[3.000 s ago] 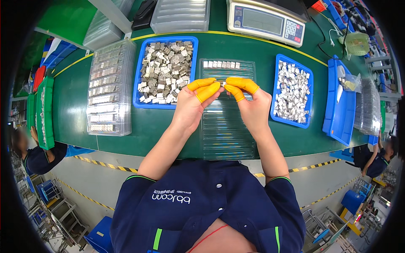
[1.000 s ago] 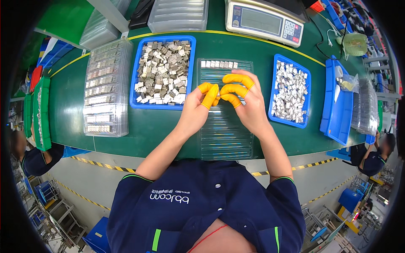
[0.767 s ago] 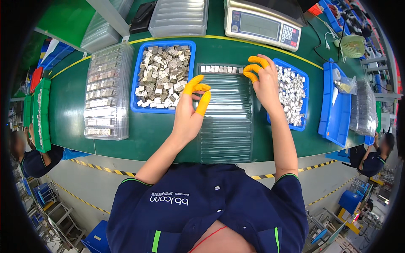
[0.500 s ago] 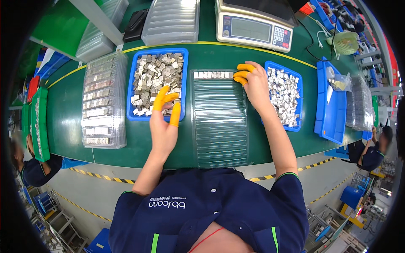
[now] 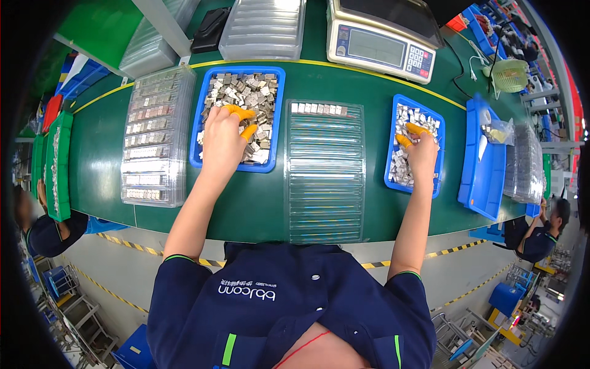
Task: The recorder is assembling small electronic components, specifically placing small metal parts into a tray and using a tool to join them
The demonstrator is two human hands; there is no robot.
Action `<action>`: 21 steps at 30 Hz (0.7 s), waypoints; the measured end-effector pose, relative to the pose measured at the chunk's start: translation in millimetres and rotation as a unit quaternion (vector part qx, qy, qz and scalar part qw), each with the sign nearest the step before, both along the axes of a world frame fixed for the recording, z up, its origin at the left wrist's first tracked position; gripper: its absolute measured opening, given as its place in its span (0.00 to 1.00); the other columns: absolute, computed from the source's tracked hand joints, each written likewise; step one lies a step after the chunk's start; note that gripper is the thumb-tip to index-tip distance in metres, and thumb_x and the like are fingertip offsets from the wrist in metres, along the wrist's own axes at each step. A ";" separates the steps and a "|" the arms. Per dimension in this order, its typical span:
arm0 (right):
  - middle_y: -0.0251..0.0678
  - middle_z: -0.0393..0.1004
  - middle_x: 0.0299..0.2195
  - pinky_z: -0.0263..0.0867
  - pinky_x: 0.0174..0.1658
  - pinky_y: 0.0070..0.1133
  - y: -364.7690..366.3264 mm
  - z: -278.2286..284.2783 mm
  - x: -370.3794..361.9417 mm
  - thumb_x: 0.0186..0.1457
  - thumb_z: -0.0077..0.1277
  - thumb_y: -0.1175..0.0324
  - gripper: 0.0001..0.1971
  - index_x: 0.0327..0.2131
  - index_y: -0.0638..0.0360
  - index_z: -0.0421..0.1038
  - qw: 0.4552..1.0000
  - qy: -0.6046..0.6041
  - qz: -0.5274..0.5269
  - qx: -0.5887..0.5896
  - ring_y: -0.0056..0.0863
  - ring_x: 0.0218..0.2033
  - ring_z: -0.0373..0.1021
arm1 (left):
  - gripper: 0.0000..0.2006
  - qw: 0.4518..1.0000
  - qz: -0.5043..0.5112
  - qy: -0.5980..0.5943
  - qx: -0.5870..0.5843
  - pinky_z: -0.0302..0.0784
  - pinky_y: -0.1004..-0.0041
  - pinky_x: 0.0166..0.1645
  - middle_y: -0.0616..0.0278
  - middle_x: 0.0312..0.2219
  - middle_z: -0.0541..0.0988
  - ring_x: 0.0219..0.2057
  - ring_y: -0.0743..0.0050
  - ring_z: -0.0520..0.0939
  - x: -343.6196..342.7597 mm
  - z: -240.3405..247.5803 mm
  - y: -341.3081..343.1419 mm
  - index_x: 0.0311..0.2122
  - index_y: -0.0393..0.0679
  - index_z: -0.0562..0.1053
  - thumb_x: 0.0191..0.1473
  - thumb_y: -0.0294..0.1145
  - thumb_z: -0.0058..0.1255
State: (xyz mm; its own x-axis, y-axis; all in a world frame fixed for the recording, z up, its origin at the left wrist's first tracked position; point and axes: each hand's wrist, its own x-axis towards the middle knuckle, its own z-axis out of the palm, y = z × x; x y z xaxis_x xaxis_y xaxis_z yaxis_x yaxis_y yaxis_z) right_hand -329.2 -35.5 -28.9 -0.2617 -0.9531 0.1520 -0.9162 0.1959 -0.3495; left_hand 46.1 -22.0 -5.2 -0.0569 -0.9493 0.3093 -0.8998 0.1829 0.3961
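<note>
My left hand (image 5: 224,136) reaches into a blue bin (image 5: 280,117) heaped with small silvery metal pieces (image 5: 257,92). Its yellow-covered thumb and fingertip are apart over the heap. On the right, my right hand (image 5: 423,154) is in a second blue bin (image 5: 389,161) of small white and silver pieces (image 5: 402,169). Two yellow-covered fingertips there are spread among the pieces, and I make out nothing between them. Between the bins lies a clear plastic tray (image 5: 326,203) with many narrow slots. A row of small pieces (image 5: 318,109) fills part of its top slot.
Stacked clear trays with filled rows (image 5: 153,141) stand left of the left bin. Behind are another clear tray stack (image 5: 263,31), a black pouch (image 5: 211,29) and a digital scale (image 5: 381,49). A long blue bin (image 5: 482,166) lies far right. Other people sit at both sides.
My right hand has left the top slot of the clear tray and moved right into the right bin. My left hand has shifted left and slightly up within its bin.
</note>
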 end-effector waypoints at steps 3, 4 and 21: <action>0.44 0.75 0.29 0.67 0.32 0.24 -2.5 2.0 2.3 0.41 0.58 0.73 0.13 0.35 0.59 0.75 1.000 -0.022 -0.013 -0.011 0.33 0.27 0.72 | 0.08 0.997 -0.017 -0.064 0.025 0.68 0.65 0.41 0.53 0.27 0.74 0.34 0.56 0.71 7.4 -7.5 -8.6 0.26 0.34 0.75 0.37 0.24 0.57; 0.43 0.75 0.28 0.67 0.31 0.24 -1.3 3.0 2.9 0.41 0.58 0.72 0.12 0.34 0.59 0.75 0.999 -0.032 -0.021 -0.016 0.32 0.26 0.72 | 0.08 0.997 -0.028 -0.064 0.023 0.68 0.65 0.41 0.52 0.27 0.73 0.35 0.56 0.71 7.8 -9.2 -10.5 0.25 0.33 0.74 0.36 0.24 0.57; 0.45 0.75 0.26 0.67 0.33 0.24 16.7 2.3 -22.4 0.39 0.61 0.67 0.11 0.28 0.60 0.75 0.979 -0.164 -0.073 -0.101 0.35 0.29 0.73 | 0.10 0.997 -0.054 -0.055 0.009 0.67 0.62 0.44 0.47 0.34 0.71 0.38 0.46 0.71 15.2 -13.1 6.0 0.33 0.34 0.71 0.40 0.18 0.48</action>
